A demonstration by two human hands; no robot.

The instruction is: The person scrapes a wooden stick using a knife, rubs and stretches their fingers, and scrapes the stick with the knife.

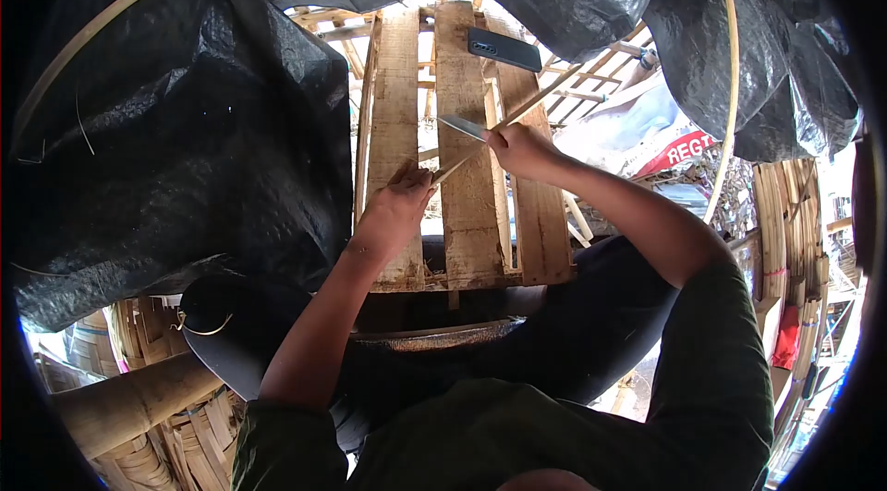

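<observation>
My left hand [399, 205] is closed around the lower end of a thin bamboo strip [545, 92], which slants up to the right across a wooden plank bench [471, 232]. In my right hand [523, 153] is a knife [461, 126], its blade pointing up and left and lying close to the strip. My right fingers are wrapped round the handle, which they hide. Whether the blade's edge touches the strip I cannot tell.
A dark phone [504, 49] lies on the far end of the planks. Black plastic sheeting [185, 121] hangs at left and overhead, with a bent bamboo strip [730, 75] on the right. Bundled bamboo slats [785, 251] stand at right; a bamboo pole [139, 399] is at lower left.
</observation>
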